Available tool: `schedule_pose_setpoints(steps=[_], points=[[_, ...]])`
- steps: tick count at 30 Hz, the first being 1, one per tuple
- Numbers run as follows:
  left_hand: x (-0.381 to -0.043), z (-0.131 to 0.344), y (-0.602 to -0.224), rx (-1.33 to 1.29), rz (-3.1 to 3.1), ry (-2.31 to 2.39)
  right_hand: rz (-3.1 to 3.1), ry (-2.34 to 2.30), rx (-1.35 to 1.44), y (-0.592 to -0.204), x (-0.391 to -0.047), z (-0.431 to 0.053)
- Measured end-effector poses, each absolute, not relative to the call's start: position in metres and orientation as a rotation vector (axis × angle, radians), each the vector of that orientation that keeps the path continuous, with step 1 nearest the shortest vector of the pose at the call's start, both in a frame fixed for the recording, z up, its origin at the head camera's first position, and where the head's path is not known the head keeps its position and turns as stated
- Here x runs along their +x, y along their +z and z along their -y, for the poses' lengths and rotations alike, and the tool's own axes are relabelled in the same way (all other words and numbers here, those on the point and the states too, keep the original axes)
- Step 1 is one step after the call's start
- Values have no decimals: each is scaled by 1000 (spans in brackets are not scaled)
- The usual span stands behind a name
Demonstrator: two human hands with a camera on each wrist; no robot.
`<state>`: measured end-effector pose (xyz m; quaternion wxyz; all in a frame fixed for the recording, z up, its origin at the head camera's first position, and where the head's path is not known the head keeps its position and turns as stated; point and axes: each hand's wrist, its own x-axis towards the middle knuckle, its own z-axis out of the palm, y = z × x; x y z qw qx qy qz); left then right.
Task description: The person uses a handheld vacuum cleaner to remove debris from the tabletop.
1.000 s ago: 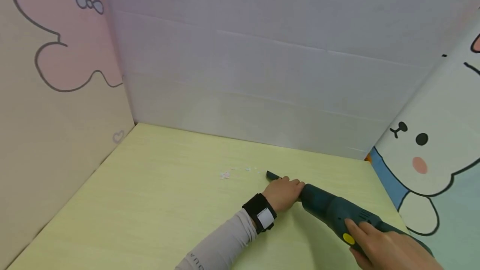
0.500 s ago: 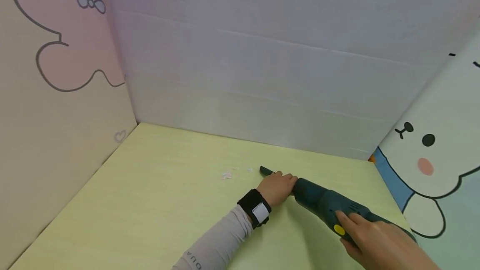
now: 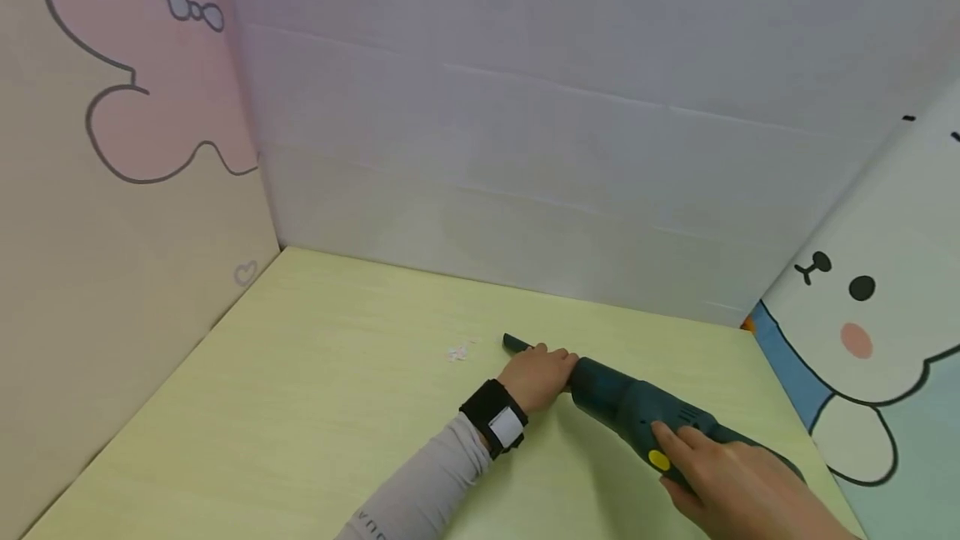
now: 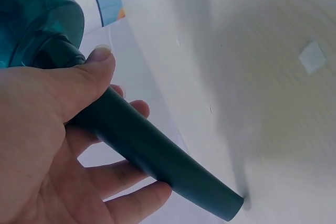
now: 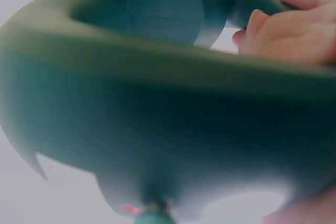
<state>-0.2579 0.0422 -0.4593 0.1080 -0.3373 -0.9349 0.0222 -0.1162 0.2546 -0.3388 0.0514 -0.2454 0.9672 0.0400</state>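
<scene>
A dark green handheld vacuum cleaner [image 3: 622,398] with a yellow round spot slants over the table in the head view. My right hand [image 3: 738,473] grips its handle. At the front, my left hand [image 3: 536,377] holds the narrow nozzle [image 4: 157,150], thumb on one side and fingers on the other in the left wrist view. The nozzle's tip is close to the tabletop; contact is unclear. Just left of it lies a small cluster of pale paper scraps [image 3: 457,352]. One white scrap [image 4: 312,57] shows large in the left wrist view. The vacuum's blurred body [image 5: 157,103] fills the right wrist view.
The pale yellow table [image 3: 225,423] meets a plain whitish back wall [image 3: 480,148]. A beige side panel [image 3: 112,290] with a pink cartoon borders it on the left. On the right stands another panel [image 3: 802,340] with a white cartoon animal.
Both hands have moved the vacuum leftward, bringing the nozzle tip nearer the scrap cluster. Small scraps that lay between the cluster and the nozzle no longer show.
</scene>
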Motion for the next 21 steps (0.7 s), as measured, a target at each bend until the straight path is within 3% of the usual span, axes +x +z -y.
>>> schedule_pose_setpoints(steps=[10,21], points=[[-254,-29,-455,-965,2769,98,-2968,115,-816,-339,-119,-248],[-279,-34,-471,-1008,2733,-27,-2990,228,-568,-343,-122,-225]])
